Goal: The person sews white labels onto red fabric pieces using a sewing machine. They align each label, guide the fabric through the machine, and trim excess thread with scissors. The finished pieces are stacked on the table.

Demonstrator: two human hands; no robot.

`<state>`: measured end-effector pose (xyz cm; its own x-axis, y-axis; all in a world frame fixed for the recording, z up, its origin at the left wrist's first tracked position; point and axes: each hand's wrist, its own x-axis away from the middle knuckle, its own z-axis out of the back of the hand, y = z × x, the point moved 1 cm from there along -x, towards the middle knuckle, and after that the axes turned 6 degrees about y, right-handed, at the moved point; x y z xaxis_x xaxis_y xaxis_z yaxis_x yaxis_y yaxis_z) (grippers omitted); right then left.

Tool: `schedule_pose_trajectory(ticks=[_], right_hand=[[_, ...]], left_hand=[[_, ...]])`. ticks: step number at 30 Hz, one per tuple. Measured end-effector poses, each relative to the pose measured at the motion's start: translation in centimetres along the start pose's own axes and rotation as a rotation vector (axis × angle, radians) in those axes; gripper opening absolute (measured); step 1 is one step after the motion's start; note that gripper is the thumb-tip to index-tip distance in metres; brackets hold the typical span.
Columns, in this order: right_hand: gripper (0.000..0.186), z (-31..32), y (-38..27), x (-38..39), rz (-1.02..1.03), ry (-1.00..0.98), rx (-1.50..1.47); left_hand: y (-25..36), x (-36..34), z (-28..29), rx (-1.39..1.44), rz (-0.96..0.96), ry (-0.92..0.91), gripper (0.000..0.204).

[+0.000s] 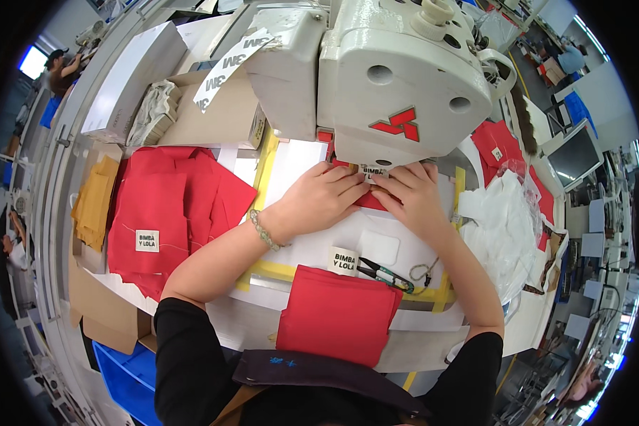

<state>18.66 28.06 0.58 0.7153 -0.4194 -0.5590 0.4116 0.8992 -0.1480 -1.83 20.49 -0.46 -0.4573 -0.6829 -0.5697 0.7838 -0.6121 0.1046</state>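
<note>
Below the head of a white sewing machine [412,85], a small white printed label [373,172] lies on a red fabric piece [371,201]. My left hand [319,199], with a beaded bracelet at its wrist, presses curled fingers on the fabric from the left. From the right, my right hand [409,192] holds the fabric and label edge between thumb and fingers. The machine head partly hides the fingertips and the needle area. Closer to me are a stack of red fabric pieces [337,312], a loose white label [343,261] and green-handled thread snips [385,275].
At left, red fabric pieces [184,206] form a large pile beside yellow pieces [96,202]. An open cardboard box [209,106] stands behind them. White material in clear plastic [504,227] lies at right. Below the left table edge is a blue bin [124,376].
</note>
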Motion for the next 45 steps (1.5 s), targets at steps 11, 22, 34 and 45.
schedule_pose_trajectory(ticks=[11,22,34,45], right_hand=[[0.024,1.7,0.2,0.6,0.003,-0.052,-0.007],[0.022,0.9,1.5,0.7,-0.045,-0.097,-0.111],[0.016,0.9,2.1,1.1,-0.152,0.091,-0.129],[0.024,0.4,1.0,0.8,-0.084,-0.025,-0.079]], left_hand=[[0.2,-0.7,-0.7,0.129,-0.034,-0.044,0.052],[0.2,-1.0,-0.7,0.165,-0.003,-0.112,0.048],[1.3,-0.6,-0.5,0.113,-0.016,-0.066,0.045],[1.0,-0.1,-0.6,-0.033,-0.087,0.057,0.037]])
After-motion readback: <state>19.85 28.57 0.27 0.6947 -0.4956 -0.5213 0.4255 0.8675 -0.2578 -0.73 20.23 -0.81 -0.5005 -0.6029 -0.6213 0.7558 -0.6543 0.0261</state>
